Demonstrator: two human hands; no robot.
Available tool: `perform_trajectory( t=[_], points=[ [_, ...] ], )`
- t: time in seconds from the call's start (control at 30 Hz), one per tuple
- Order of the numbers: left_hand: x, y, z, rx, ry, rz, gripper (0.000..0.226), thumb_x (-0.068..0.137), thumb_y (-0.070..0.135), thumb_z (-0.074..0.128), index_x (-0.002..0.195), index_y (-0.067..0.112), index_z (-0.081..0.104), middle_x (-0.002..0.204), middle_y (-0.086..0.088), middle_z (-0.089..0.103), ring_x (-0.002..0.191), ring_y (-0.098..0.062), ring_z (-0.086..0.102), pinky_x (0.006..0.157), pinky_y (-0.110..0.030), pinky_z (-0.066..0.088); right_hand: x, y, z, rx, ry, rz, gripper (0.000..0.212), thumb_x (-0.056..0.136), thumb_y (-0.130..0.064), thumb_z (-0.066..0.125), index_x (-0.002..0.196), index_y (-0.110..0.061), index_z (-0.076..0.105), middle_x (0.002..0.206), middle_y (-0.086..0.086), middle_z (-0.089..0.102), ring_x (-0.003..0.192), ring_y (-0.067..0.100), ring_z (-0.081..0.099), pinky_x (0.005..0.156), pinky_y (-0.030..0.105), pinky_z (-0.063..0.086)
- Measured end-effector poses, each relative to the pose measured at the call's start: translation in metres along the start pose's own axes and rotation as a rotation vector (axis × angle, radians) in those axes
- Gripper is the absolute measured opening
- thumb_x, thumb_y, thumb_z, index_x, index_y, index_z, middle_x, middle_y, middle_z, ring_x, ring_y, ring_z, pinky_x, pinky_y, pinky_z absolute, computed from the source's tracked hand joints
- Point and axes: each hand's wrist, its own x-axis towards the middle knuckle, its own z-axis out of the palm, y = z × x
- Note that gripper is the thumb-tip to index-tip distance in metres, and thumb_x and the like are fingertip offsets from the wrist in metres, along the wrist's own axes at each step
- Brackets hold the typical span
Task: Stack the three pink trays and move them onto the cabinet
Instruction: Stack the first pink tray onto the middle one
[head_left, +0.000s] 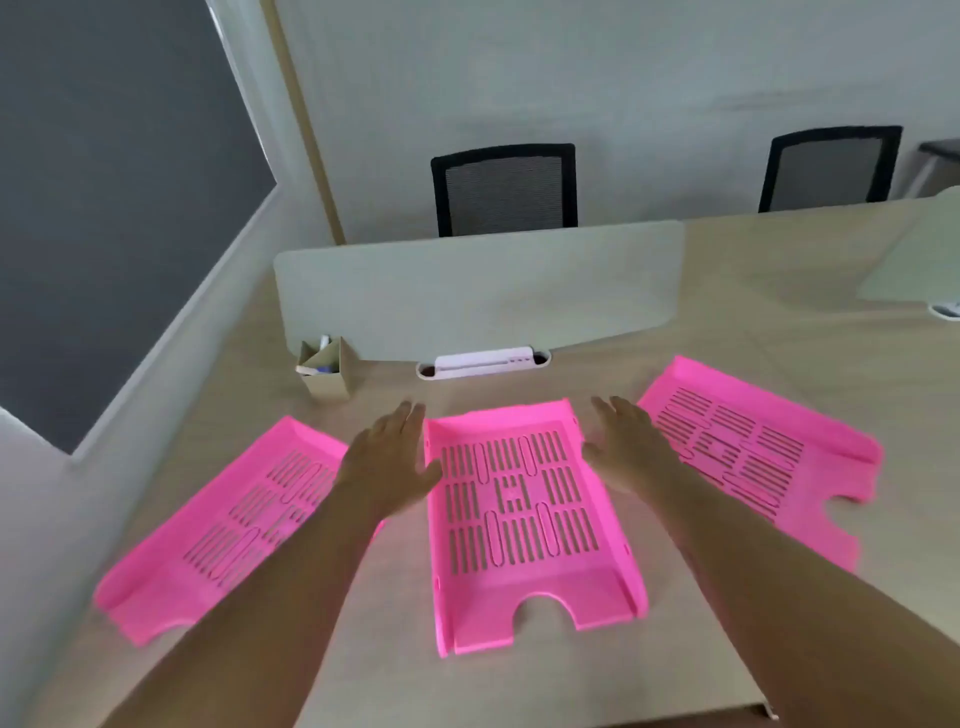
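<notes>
Two bare forearms reach in from the bottom edge, ending in the left hand (387, 467) and the right hand (631, 447), which flank the far half of the middle tray (524, 525); the fingers (410, 421) of both are spread and hold nothing, and the left thumb lies at the tray's left wall, though blur hides whether it touches. Three pink trays lie apart and unstacked on the pale wood surface (519, 686): the left tray (223, 525) angled outward, partly covered by the left forearm, and the right tray (763, 457) angled the other way, behind the right wrist. Beyond them stand a small cardboard pen holder (330, 371), a white cable slot (483, 362) and a low grey divider panel (478, 291). Behind the divider are two black mesh chairs (506, 189), a pale wall and, to the left, a dark grey board (104, 182).
</notes>
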Motion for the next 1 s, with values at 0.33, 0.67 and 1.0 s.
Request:
perform_trajectory(
  t=[0.33, 0.67, 1.0],
  points=[
    [-0.025, 0.003, 0.090, -0.392, -0.294, -0.337, 0.055, 0.100, 0.031, 0.052, 0.149, 0.012, 0.039, 0.149, -0.010, 0.051, 0.125, -0.028, 0.059, 0.102, -0.044, 0.050, -0.002, 0.030, 0.091, 0.342, -0.193, 0.234, 0.021, 0.096, -0.004, 0.053, 0.107, -0.023, 0.050, 0.089, 0.001, 0.064, 0.070, 0.012, 0.064, 0.066, 0.033, 0.061],
    [-0.011, 0.008, 0.117, -0.773, -0.132, -0.567, 0.019, 0.097, 0.012, 0.055, 0.111, 0.006, 0.067, 0.093, -0.006, 0.072, 0.060, -0.010, 0.057, 0.058, -0.028, 0.056, 0.020, 0.037, 0.098, 0.488, -0.218, 0.336, 0.051, 0.098, 0.007, 0.042, 0.142, -0.016, 0.046, 0.083, -0.007, 0.057, 0.068, 0.009, 0.063, 0.057, 0.025, 0.056],
    [-0.018, -0.031, 0.080, -0.661, 0.071, -0.542, 0.038, 0.094, 0.015, 0.050, 0.130, 0.015, 0.063, 0.115, -0.010, 0.070, 0.068, -0.013, 0.061, 0.061, -0.024, 0.050, 0.042, -0.010, 0.086, 0.309, 0.004, 0.108, 0.038, 0.092, -0.014, 0.055, 0.129, -0.005, 0.056, 0.115, 0.014, 0.066, 0.091, 0.031, 0.069, 0.079, 0.047, 0.059]
  ],
)
